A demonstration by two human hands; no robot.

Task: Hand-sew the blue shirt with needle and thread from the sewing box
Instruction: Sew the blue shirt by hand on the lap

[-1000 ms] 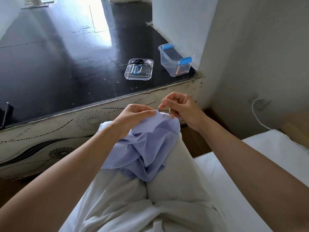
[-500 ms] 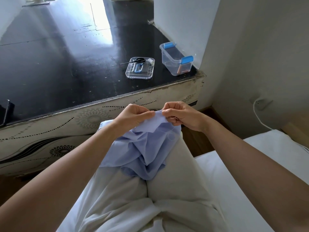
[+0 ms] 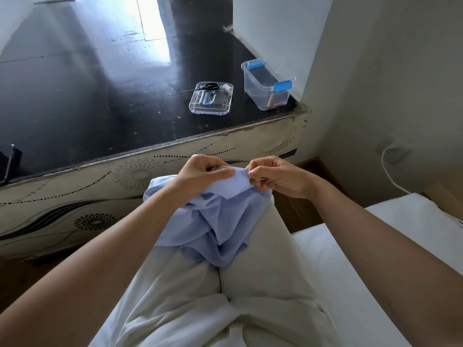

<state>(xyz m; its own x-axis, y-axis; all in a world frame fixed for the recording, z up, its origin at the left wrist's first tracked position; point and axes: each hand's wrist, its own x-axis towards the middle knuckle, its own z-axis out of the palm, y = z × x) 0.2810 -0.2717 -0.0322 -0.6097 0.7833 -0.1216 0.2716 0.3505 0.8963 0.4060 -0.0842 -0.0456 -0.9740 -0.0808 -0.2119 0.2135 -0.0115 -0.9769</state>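
A person sits with legs in white trousers (image 3: 250, 284), and a white mattress (image 3: 375, 246) lies to the right. The shirt (image 3: 215, 221) is bunched on the knees, its folds falling toward the near side. At its far edge both hands meet. The left hand (image 3: 203, 171) pinches a raised fold between thumb and curled fingers. Just beside it, the right hand (image 3: 278, 176) has its fingers curled tight on the same edge, pinching the cloth. The needle cannot be made out in that grip. A faint loop of thread (image 3: 255, 203) lies on the shirt below the right hand.

Beyond the knees stands a dark table (image 3: 100, 108) with a patterned side. A phone (image 3: 7, 161) sits at its left edge. Farther off on the right is a clear lid (image 3: 210, 111) carrying scissors (image 3: 209, 86) and a white spool (image 3: 227, 87). Just right of it is the clear box (image 3: 260, 96) with blue latches, near the wall.
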